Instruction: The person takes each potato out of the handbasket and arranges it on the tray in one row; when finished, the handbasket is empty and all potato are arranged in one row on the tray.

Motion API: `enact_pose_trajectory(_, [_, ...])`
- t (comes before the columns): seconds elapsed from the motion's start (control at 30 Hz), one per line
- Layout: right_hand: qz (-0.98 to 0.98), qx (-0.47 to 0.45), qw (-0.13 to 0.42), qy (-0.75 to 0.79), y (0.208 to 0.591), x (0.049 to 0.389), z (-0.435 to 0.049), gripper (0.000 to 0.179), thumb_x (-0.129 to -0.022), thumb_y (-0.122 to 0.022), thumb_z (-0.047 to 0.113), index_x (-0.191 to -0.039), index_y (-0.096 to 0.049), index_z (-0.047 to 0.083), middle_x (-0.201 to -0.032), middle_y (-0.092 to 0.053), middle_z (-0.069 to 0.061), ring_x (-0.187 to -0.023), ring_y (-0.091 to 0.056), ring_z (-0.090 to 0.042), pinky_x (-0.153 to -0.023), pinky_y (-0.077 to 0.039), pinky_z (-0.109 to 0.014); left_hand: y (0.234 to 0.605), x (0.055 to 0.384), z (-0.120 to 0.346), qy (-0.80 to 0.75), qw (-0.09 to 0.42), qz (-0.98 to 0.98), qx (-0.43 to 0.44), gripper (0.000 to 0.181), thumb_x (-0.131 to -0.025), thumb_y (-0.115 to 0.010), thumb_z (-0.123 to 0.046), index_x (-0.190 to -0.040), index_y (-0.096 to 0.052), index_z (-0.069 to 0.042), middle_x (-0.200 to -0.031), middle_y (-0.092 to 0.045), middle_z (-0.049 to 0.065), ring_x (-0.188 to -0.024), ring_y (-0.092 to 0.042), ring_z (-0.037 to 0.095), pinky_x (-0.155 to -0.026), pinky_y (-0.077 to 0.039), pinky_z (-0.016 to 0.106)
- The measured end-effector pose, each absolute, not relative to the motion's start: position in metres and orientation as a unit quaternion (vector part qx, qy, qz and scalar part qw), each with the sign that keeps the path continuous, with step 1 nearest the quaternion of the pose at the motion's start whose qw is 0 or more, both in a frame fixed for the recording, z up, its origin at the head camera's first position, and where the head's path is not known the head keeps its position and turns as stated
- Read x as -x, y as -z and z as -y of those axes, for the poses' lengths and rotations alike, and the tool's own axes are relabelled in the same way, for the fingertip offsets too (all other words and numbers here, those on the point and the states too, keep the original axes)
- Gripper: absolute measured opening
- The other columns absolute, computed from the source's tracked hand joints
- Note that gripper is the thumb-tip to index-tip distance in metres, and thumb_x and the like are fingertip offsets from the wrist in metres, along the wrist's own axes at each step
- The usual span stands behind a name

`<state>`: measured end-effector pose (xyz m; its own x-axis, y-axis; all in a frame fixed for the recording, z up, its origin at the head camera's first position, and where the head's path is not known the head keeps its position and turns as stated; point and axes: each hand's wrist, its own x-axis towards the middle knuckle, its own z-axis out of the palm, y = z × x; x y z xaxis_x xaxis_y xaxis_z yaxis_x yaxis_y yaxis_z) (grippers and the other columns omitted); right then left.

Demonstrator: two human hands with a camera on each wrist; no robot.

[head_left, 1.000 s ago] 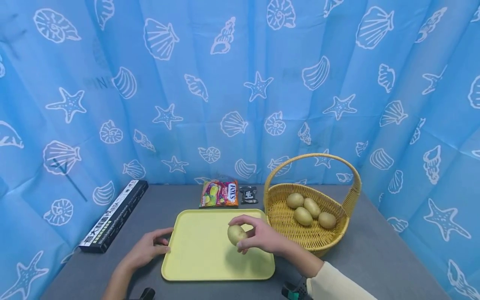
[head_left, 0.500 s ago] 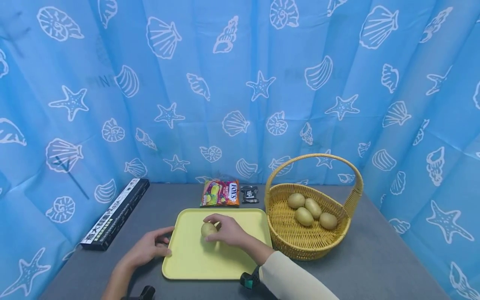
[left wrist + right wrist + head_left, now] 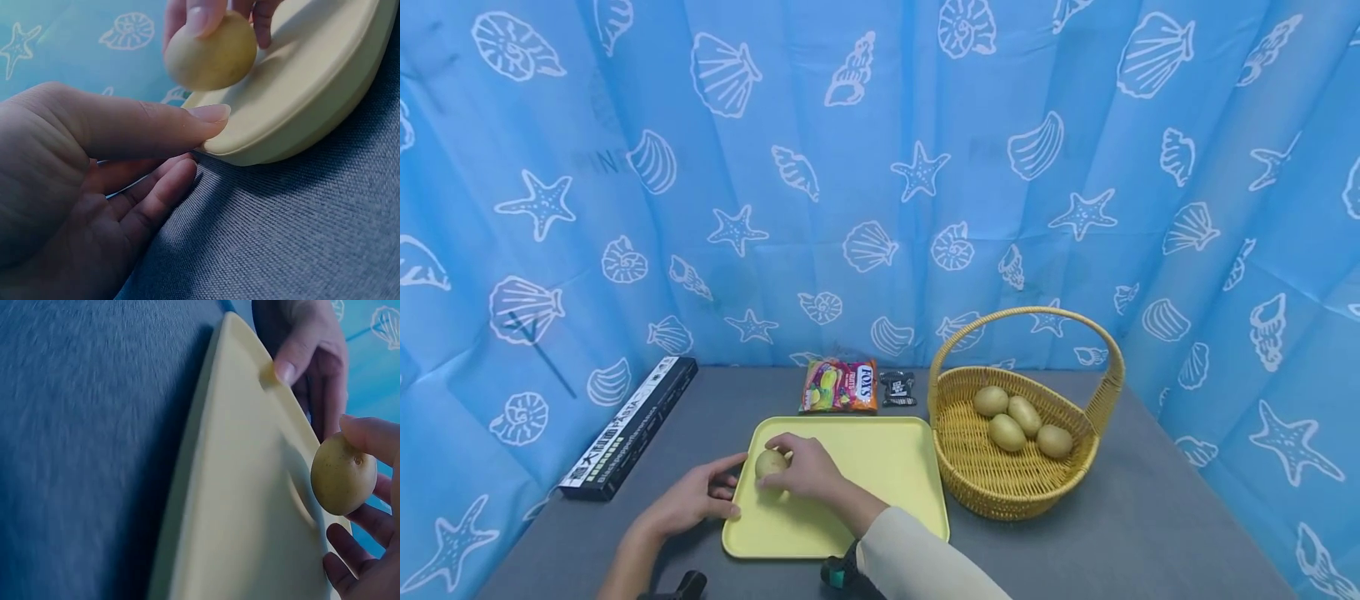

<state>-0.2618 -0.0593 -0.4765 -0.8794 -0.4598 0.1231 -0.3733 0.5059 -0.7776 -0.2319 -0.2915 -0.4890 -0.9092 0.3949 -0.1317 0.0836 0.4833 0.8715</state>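
Note:
A pale yellow rectangular tray lies on the grey table. My right hand pinches a potato between thumb and fingers, near the tray's left side. In the right wrist view a gap shows between this potato and the tray surface. At the tray's left edge, my left hand holds the rim, its thumb on top and the other fingers outside and below. Several more potatoes sit in a wicker basket with a tall handle, right of the tray.
Behind the tray lie a colourful sweets bag and a small black packet. A long black-and-white pasta box lies at the left. A blue shell-patterned curtain hangs along the back and sides of the table.
My right hand has carried the potato leftward across the tray, from its right half to near its left edge. The left hand stays at the rim.

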Motion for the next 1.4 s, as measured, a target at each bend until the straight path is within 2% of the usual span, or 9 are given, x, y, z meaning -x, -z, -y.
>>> enact_pose_trajectory(0.23, [-0.879, 0.217, 0.038, 0.422, 0.477, 0.256, 0.073, 0.051, -0.072, -0.085, 0.038, -0.117, -0.067, 0.022, -0.098, -0.063, 0.008, -0.089, -0.053, -0.009, -0.071, -0.044, -0.024, 0.488, 0.231, 0.292, -0.493, 0.158, -0.842, -0.151, 0.087, -0.078, -0.079, -0.009, -0.146, -0.029, 0.011, -0.112, -0.057, 0.015, -0.098, -0.059, 0.025, -0.08, -0.051, 0.035])
enact_pose_trajectory(0.5, [-0.901, 0.209, 0.007, 0.381, 0.481, 0.253, 0.079, 0.056, -0.072, -0.083, 0.047, -0.12, -0.066, 0.024, -0.093, -0.063, 0.012, -0.083, -0.047, -0.008, -0.072, -0.039, -0.027, 0.487, 0.234, 0.29, -0.479, 0.16, -0.852, -0.137, 0.088, -0.076, -0.08, -0.014, -0.146, -0.032, 0.009, -0.116, -0.057, 0.015, -0.101, -0.059, 0.027, -0.083, -0.051, 0.038])
enact_pose_trajectory(0.7, [-0.899, 0.22, 0.022, 0.378, 0.482, 0.252, 0.075, 0.06, -0.074, -0.081, 0.049, -0.124, -0.063, 0.022, -0.1, -0.064, 0.01, -0.089, -0.051, -0.01, -0.078, -0.042, -0.03, 0.486, 0.232, 0.29, -0.48, 0.156, -0.852, -0.14, 0.087, -0.077, -0.08, -0.013, -0.146, -0.032, 0.01, -0.117, -0.056, 0.016, -0.101, -0.058, 0.026, -0.083, -0.05, 0.037])
enact_pose_trajectory(0.83, [-0.886, 0.237, 0.031, 0.397, 0.482, 0.249, 0.067, 0.061, -0.076, -0.08, 0.048, -0.127, -0.062, 0.019, -0.108, -0.066, 0.003, -0.098, -0.056, -0.013, -0.083, -0.046, -0.031, 0.487, 0.23, 0.291, -0.495, 0.157, -0.841, -0.151, 0.086, -0.079, -0.078, -0.011, -0.146, -0.03, 0.011, -0.118, -0.056, 0.016, -0.102, -0.057, 0.027, -0.082, -0.05, 0.036])
enact_pose_trajectory(1.03, [-0.862, 0.255, 0.054, 0.435, 0.475, 0.243, 0.048, 0.059, -0.081, -0.079, 0.036, -0.13, -0.059, 0.013, -0.115, -0.065, -0.006, -0.106, -0.059, -0.02, -0.086, -0.048, -0.033, 0.489, 0.23, 0.295, -0.507, 0.158, -0.832, -0.159, 0.084, -0.081, -0.076, -0.009, -0.146, -0.028, 0.012, -0.117, -0.055, 0.016, -0.101, -0.057, 0.026, -0.081, -0.05, 0.034])
enact_pose_trajectory(1.2, [-0.853, 0.261, 0.065, 0.447, 0.455, 0.239, 0.028, 0.055, -0.084, -0.077, 0.031, -0.132, -0.058, 0.011, -0.121, -0.063, -0.007, -0.111, -0.059, -0.026, -0.087, -0.048, -0.035, 0.489, 0.23, 0.297, -0.502, 0.149, -0.836, -0.163, 0.084, -0.08, -0.077, -0.009, -0.146, -0.029, 0.013, -0.118, -0.056, 0.017, -0.101, -0.057, 0.027, -0.081, -0.05, 0.032])
enact_pose_trajectory(1.4, [-0.845, 0.311, 0.06, 0.431, 0.419, 0.239, -0.007, 0.047, -0.086, -0.075, 0.028, -0.128, -0.061, 0.012, -0.123, -0.062, -0.002, -0.111, -0.059, -0.025, -0.09, -0.048, -0.035, 0.491, 0.231, 0.297, -0.502, 0.152, -0.836, -0.161, 0.084, -0.08, -0.077, -0.009, -0.146, -0.029, 0.012, -0.118, -0.055, 0.018, -0.101, -0.058, 0.027, -0.081, -0.051, 0.035])
